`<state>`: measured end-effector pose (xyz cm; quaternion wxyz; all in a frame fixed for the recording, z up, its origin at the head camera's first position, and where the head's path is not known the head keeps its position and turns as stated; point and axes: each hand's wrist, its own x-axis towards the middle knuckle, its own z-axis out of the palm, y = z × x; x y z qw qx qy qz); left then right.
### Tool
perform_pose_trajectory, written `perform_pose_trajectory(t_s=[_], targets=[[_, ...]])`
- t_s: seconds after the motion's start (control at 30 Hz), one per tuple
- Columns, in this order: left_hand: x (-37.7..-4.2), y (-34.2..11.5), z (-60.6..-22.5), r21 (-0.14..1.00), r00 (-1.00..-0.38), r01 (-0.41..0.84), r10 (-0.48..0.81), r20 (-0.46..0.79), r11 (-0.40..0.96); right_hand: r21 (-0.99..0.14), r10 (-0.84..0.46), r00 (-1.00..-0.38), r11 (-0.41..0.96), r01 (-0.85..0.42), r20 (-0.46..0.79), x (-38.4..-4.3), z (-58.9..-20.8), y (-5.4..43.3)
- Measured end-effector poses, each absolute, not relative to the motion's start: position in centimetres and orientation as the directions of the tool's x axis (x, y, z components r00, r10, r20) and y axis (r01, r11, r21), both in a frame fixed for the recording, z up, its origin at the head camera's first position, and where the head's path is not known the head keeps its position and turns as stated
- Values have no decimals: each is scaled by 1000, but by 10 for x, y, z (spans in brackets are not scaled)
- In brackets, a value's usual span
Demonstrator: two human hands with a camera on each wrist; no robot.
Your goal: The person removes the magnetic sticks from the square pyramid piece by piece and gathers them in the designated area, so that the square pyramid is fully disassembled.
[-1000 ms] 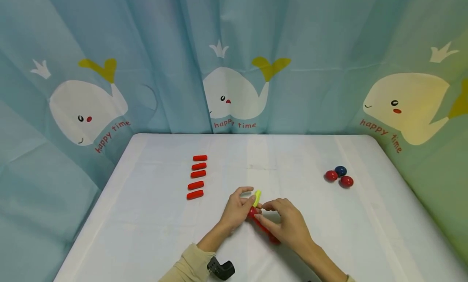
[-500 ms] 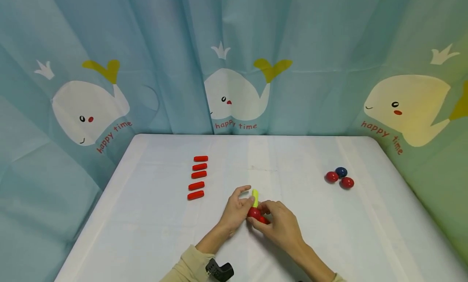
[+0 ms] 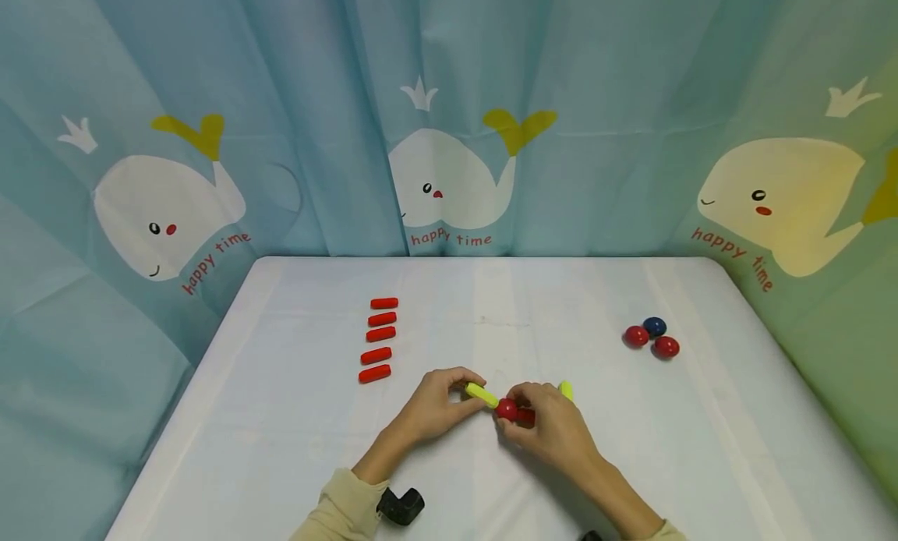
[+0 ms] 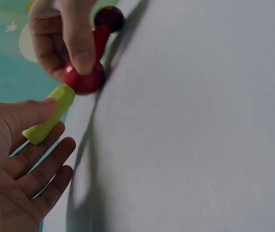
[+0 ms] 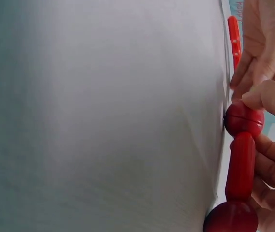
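My left hand (image 3: 438, 407) pinches a yellow-green toy rod (image 4: 52, 115) between thumb and fingers, its other fingers spread loosely in the left wrist view. The rod's far end meets a shiny red ball (image 3: 506, 408). My right hand (image 3: 554, 428) grips this ball with thumb and fingertips. From the ball runs a red rod (image 5: 241, 166), which leads to a second red ball (image 5: 231, 220), darker in the left wrist view. Past the right hand's knuckles sticks out another yellow-green rod (image 3: 566, 390); its lower part is hidden by the hand.
Several red rods (image 3: 376, 355) lie in a column on the left of the white table (image 3: 295, 447). Two red balls (image 3: 666, 347) and a dark blue ball (image 3: 655, 327) sit together at the right. A whale-print curtain (image 3: 603, 198) hangs behind the table.
The yellow-green rod has swung from nearly upright to slanting up-left, with the left hand shifted to its outer end. The red rod has turned rightward, and a second yellow-green rod shows beyond the right hand.
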<state>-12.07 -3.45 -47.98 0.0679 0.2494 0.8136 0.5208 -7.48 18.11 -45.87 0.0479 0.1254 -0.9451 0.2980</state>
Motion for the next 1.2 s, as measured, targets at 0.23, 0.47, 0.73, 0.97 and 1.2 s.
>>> perform_pose_trajectory(t_s=[0.23,0.47,0.73,0.97,1.2], targets=[[-118,-37,-484,801,-859,420,471,200,426,-535,-242,-954,790,-299,176,-75,-459,184],[-116,-34,-484,774,-859,449,453,237,446,-517,-264,-938,784,-343,224,-74,-460,185],[-118,-27,-481,754,-890,431,368,267,496,-564,-394,-896,701,-436,204,-68,-461,178],[-122,-44,-471,814,-928,348,293,229,466,-574,-403,-895,694,-435,192,-69,-462,177],[-135,-90,-460,833,-955,294,104,279,468,-598,-403,-895,676,-432,191,-69,-464,179]])
